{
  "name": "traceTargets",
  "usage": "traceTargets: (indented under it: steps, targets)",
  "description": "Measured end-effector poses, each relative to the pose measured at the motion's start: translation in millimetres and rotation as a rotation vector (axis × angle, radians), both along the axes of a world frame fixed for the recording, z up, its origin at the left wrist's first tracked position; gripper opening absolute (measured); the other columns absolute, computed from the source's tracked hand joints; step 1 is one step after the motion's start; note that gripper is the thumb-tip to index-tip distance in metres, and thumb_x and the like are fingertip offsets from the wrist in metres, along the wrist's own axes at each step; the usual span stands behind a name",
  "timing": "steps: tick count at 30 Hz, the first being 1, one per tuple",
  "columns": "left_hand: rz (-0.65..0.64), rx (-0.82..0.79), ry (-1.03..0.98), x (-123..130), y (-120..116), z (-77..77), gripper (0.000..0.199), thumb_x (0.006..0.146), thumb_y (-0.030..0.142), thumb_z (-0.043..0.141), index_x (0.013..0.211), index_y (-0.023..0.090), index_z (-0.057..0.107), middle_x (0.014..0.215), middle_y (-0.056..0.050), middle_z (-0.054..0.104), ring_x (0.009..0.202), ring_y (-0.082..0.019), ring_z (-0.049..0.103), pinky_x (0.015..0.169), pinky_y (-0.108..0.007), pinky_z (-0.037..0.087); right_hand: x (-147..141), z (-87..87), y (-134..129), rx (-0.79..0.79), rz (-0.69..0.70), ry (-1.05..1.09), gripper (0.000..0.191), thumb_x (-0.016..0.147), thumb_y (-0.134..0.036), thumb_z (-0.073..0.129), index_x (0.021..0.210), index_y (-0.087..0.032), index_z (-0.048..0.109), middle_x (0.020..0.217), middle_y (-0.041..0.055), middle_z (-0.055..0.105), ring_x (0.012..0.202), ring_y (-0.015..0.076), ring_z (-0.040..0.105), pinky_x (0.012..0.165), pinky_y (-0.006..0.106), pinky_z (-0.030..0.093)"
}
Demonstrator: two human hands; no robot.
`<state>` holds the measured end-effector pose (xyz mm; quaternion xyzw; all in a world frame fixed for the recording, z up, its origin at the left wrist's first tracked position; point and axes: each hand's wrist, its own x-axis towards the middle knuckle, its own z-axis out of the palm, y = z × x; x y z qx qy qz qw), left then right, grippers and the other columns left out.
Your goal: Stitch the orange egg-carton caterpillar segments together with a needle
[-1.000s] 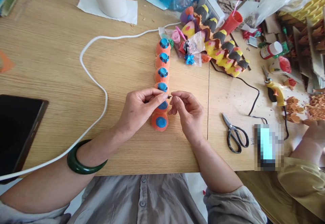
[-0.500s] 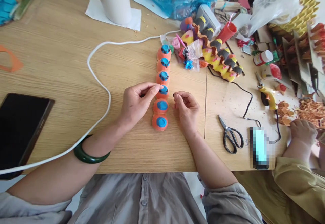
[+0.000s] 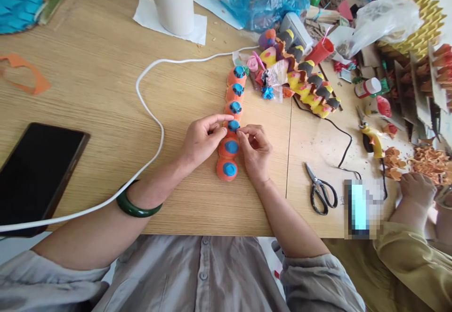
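A strip of orange-painted bumps (image 3: 226, 170), looking like a cut egg carton, lies lengthwise in front of me. Every bump carries a blue clay-like disc (image 3: 231, 147), and the upper ones also have small black pieces (image 3: 238, 90) on them. My left hand (image 3: 206, 135) grips the fourth bump from the top, with thumb and index finger at its left side and top. At that bump's right edge, my right hand (image 3: 254, 147) is pinched, its fingertips touching the blue disc. The small black bit in that pinch is mostly hidden by the fingers.
A white cable (image 3: 162, 133) crosses the left side near a dark tablet (image 3: 38, 175). Scissors (image 3: 321, 189) and a pixelated, lit device (image 3: 359, 208) lie right. Painted carton strips (image 3: 310, 81) and craft clutter sit behind. A co-worker's hand (image 3: 418, 189) rests at far right.
My right hand has moved left, bringing the small black piece from beside the strip onto the fourth bump. My left index finger and thumb have spread around that bump. The view has shifted slightly.
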<state>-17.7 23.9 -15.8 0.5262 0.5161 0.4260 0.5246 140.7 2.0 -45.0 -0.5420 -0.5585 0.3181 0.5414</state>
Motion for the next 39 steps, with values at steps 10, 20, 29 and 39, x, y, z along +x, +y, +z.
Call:
traceTargets:
  steps: [10, 20, 29, 39]
  targets:
    - [-0.025, 0.024, 0.091, 0.0, -0.4, 3.8, 0.04, 0.081, 0.012, 0.061, 0.117, 0.015, 0.078, 0.054, 0.009, 0.037, 0.052, -0.01, 0.033, 0.054, -0.027, 0.029, -3.4, -3.6, 1.8, -0.016, 0.014, -0.003, 0.011, 0.092, -0.04, 0.076, 0.092, -0.029, 0.076, 0.103, 0.004, 0.063, 0.089, 0.0192, 0.058, 0.069, 0.035, 0.049]
    - [-0.03, 0.037, 0.124, 0.9, 1.6, 1.4, 0.041, 0.082, 0.009, 0.059, 0.118, 0.015, 0.078, 0.052, 0.009, 0.037, 0.051, -0.011, 0.033, 0.056, -0.028, 0.029, -3.9, -5.4, 2.8, -0.009, 0.03, 0.021, 0.014, 0.09, -0.042, 0.078, 0.09, -0.028, 0.076, 0.103, 0.0036, 0.063, 0.087, 0.0183, 0.058, 0.071, 0.035, 0.051]
    - [-0.026, 0.055, 0.141, 1.1, 1.5, -1.9, 0.04, 0.082, 0.01, 0.06, 0.117, 0.016, 0.078, 0.052, 0.009, 0.04, 0.05, -0.011, 0.034, 0.055, -0.029, 0.028, -4.0, -2.9, 4.7, 0.008, 0.047, 0.017, 0.015, 0.091, -0.043, 0.077, 0.09, -0.028, 0.074, 0.102, 0.0032, 0.063, 0.09, 0.0185, 0.059, 0.071, 0.034, 0.051]
    - [-0.037, 0.066, 0.131, 0.3, 1.5, -3.2, 0.042, 0.081, 0.011, 0.059, 0.118, 0.017, 0.078, 0.052, 0.009, 0.038, 0.05, -0.012, 0.034, 0.055, -0.03, 0.027, -5.1, -2.7, 5.6, -0.07, 0.041, 0.11, 0.025, 0.089, -0.046, 0.078, 0.089, -0.025, 0.064, 0.093, -0.0007, 0.06, 0.076, 0.0128, 0.056, 0.063, 0.027, 0.047]
